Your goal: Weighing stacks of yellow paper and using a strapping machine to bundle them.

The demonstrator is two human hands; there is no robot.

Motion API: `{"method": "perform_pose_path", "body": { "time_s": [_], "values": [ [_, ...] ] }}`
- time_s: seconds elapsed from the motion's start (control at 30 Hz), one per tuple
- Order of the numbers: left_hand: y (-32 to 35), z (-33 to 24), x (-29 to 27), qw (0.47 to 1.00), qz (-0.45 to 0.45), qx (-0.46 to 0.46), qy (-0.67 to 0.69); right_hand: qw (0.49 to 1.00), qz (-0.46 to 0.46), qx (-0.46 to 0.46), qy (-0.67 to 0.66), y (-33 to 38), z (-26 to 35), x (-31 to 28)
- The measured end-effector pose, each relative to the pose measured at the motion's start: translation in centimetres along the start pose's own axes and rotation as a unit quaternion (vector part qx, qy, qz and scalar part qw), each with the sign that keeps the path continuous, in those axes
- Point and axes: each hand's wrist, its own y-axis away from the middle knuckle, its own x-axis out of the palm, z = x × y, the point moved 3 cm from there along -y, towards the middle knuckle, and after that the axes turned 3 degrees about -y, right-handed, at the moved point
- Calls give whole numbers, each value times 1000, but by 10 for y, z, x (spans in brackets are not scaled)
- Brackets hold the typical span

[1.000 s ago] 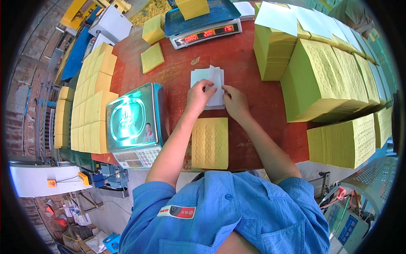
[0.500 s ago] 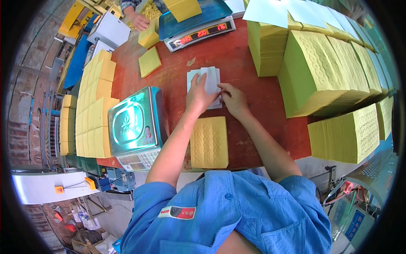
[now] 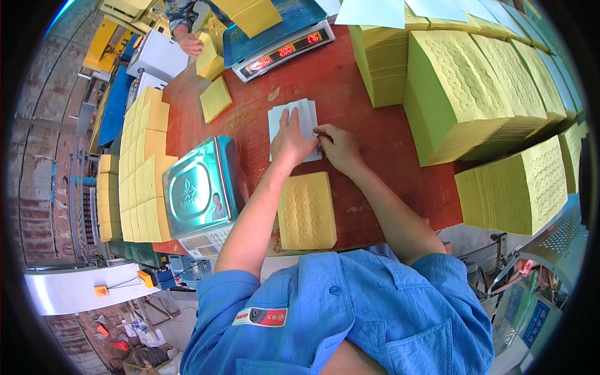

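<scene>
Resting flat with its fingers spread, the left hand (image 3: 292,142) covers part of the white sheets (image 3: 306,114) lying on the red surface (image 3: 387,140). The right hand (image 3: 338,147) has its fingers bent at the right-hand edge of those sheets; from here I can't tell whether it is pinching any. Just on the near side of the hands sits an embossed yellow stack (image 3: 307,212). Left of the hands, a teal-lit scale (image 3: 203,172) bears an emblem (image 3: 189,191) with lettering below, plus a small portrait sticker (image 3: 217,205). Beyond the hands, a blue-tray scale (image 3: 294,26) shows red lit digits (image 3: 285,50) in three windows. Nearer me than the hands, the blue shirt (image 3: 406,312) carries a red, white and dark badge (image 3: 260,317) with lettering. Well right of them, a blue sign (image 3: 536,323) has pale characters. Beyond and left, another person's hand (image 3: 191,45) is beside a yellow block (image 3: 209,59).
</scene>
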Motion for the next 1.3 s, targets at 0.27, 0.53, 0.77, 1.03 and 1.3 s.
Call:
{"method": "perform_pose_path", "body": {
  "time_s": [0.27,0.53,0.77,1.03,1.3],
  "values": [
    [-1,0,-1,1000,10,-16,10,998,34,31,-39,3,0,-1],
    [2,22,2,998,-30,18,61,994,55,83,-40,0,-2,9],
    [4,1,-4,1000,-1,9,3,992,52,90,-73,-3,-15,5],
    [1,0,-3,1000,18,-6,-15,995,50,72,-41,1,-5,3],
    [-3,17,1,998,-22,9,55,995,54,81,10,-6,4,3]
  ]
}}
